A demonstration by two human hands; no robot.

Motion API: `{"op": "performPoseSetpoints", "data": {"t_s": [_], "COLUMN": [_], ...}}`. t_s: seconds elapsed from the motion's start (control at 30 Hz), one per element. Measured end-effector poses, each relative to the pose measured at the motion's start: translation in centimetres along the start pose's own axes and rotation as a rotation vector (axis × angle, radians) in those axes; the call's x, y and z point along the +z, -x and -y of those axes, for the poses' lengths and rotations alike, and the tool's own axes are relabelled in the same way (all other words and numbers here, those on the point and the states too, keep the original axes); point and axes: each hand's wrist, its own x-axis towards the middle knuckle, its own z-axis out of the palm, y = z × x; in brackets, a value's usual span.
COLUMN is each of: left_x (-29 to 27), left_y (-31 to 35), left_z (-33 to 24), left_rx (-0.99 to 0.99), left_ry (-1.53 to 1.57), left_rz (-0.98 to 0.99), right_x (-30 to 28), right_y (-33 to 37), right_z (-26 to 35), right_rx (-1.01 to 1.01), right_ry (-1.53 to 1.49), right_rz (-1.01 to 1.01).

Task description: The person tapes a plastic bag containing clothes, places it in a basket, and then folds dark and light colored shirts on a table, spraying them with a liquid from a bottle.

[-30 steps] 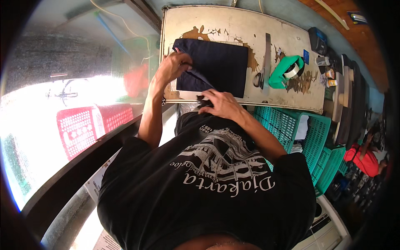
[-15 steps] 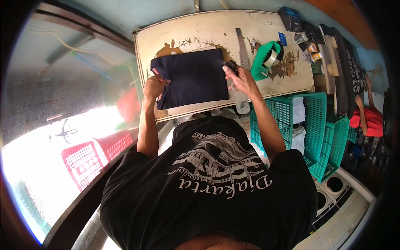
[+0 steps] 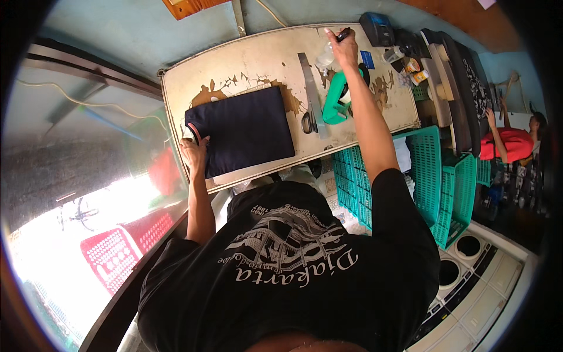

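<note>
A dark navy folded garment [image 3: 243, 132] lies flat on the worn, cream-topped table [image 3: 281, 53], its collar toward the left. My left hand [image 3: 194, 155] grips that collar edge, thumb on top of the cloth. Stretched out to the far side of the table, my right hand [image 3: 347, 51] is closed around the black head of a clear spray bottle [image 3: 325, 57]. Close below that arm stands a green tape dispenser [image 3: 335, 100]. A long metal ruler [image 3: 309, 82] and dark-handled scissors [image 3: 307, 122] lie between the dispenser and the garment.
At the table's far right are a black device [image 3: 376, 29], a blue card [image 3: 367, 59] and small bottles [image 3: 419, 77]. Green plastic crates [image 3: 425, 170] stand by the right edge. Further right, a person in red [image 3: 507, 144] is at work. A glass panel [image 3: 88, 117] borders the left.
My right hand has carried the spray bottle from beside the garment to the table's far side. My left hand stays at the collar. The view has shifted, and the scissors now show.
</note>
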Motion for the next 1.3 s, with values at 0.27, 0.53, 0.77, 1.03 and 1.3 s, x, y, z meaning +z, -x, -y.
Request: {"op": "performPoseSetpoints", "data": {"t_s": [0.27, 0.53, 0.77, 1.03, 1.3], "left_x": [-1.1, -1.0, -3.3, -4.0, -5.3], "left_y": [0.6, -0.3, -0.6, -2.1, -2.7], "left_z": [-0.8, -0.7, -2.7, -3.2, -2.4], "left_rx": [-0.166, -0.244, -0.241, -0.269, -0.249], "left_ry": [0.127, 0.217, 0.247, 0.563, 0.695], "left_rz": [0.149, 0.205, 0.295, 0.463, 0.464], "right_x": [2.4, 0.1, -1.7, 6.8, 6.2], "right_y": [-4.0, -2.9, 10.0, 20.7, 19.1], "right_z": [-4.3, -4.4, 1.7, 0.2, 1.6], "right_rx": [0.135, 0.054, 0.022, 0.184, 0.287], "right_ry": [0.087, 0.219, 0.174, 0.309, -0.129], "right_rz": [-0.023, 0.153, 0.333, 0.748, 0.901]}}
